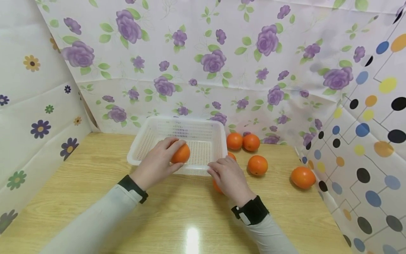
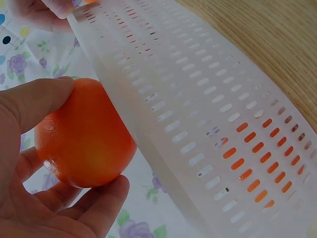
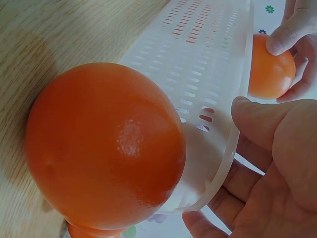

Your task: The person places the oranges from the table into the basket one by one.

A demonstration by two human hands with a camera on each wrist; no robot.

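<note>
A white slotted plastic basket [image 1: 177, 123] stands at the back of the wooden table. My left hand [image 1: 160, 158] holds an orange [image 1: 182, 153] over its front part, thumb and fingers curled round the fruit [image 2: 86, 136]. Through the basket's slots in the left wrist view, more orange colour shows inside. At the front right corner, my right hand [image 1: 229, 176] grips the rim, its thumb [image 3: 252, 116] on one side and fingers on the other. Under that hand lies another orange [image 3: 104, 144], mostly hidden in the head view.
Right of the basket sit several oranges: two at the back [image 1: 234, 141], one nearer [image 1: 257, 165] and one partly behind my right hand [image 1: 232, 156]. A further orange [image 1: 303, 177] lies far right, near the dotted sheet [image 1: 364, 169]. Flowered cloth [image 1: 196, 70] hangs behind.
</note>
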